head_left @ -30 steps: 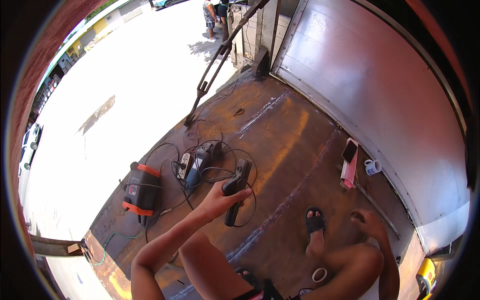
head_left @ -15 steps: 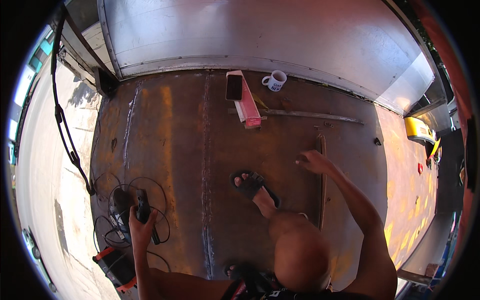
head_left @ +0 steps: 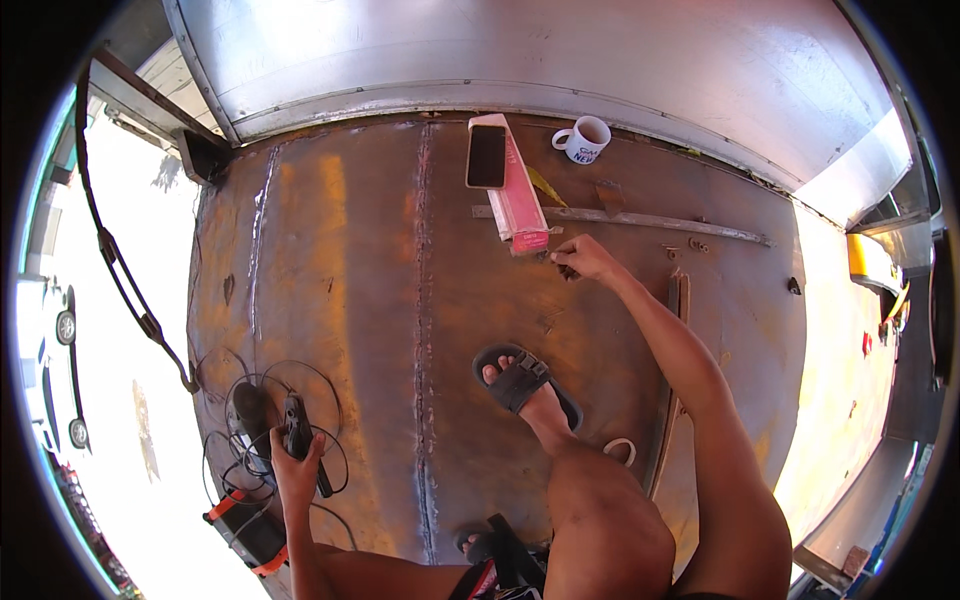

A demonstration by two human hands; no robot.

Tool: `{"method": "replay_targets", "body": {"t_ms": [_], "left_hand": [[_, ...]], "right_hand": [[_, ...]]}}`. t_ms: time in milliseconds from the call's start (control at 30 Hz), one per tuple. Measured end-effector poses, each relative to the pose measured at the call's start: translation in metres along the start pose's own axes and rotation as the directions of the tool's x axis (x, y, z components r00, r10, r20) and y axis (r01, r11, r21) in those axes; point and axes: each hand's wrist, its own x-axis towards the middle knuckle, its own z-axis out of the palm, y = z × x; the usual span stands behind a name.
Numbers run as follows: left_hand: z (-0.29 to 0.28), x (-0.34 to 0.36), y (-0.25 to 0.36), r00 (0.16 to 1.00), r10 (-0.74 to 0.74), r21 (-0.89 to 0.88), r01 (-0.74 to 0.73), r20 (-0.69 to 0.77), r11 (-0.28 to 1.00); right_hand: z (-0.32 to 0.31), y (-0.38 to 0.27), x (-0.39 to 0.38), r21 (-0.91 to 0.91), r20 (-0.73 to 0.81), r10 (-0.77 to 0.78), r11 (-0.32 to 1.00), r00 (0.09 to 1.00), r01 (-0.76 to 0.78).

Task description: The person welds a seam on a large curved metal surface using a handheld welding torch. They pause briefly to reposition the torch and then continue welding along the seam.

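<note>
On rusty steel floor (head_left: 340,300): left hand (head_left: 296,470) fingers wrapped round black tool handle (head_left: 297,436) over cable coils (head_left: 262,425), same grip as half second ago. Right hand (head_left: 585,260) moved forward, now at end of pink box (head_left: 520,205), fingertips pinched narrow on small dark item, can't identify. Phone (head_left: 486,156) lies on box, white mug (head_left: 583,140) just beside.

Right hand (head_left: 583,259) now reaching forward to the end of the pink box (head_left: 517,195), fingertips pinched at it
</note>
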Motion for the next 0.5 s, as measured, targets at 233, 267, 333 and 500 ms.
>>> {"method": "replay_targets", "body": {"t_ms": [233, 267, 333, 500], "left_hand": [[-0.004, -0.010, 0.014, 1.000, 0.010, 0.039, -0.010, -0.023, 0.999], [-0.007, -0.011, 0.013, 0.999, 0.000, 0.031, 0.001, -0.036, 1.000], [-0.011, -0.013, 0.009, 0.998, 0.026, 0.048, -0.023, -0.062, 0.999], [-0.017, -0.019, 0.016, 0.993, 0.077, 0.067, -0.072, -0.085, 0.995]], "right_hand": [[0.115, 0.012, 0.044, 0.475, -0.679, 0.092, 0.812, 0.728, 0.341], [0.119, 0.011, 0.048, 0.460, -0.698, 0.085, 0.815, 0.711, 0.353], [0.117, 0.008, 0.054, 0.420, -0.741, 0.067, 0.823, 0.668, 0.383], [0.133, 0.019, 0.058, -0.146, -0.851, -0.237, 0.964, 0.469, 0.223]]}}
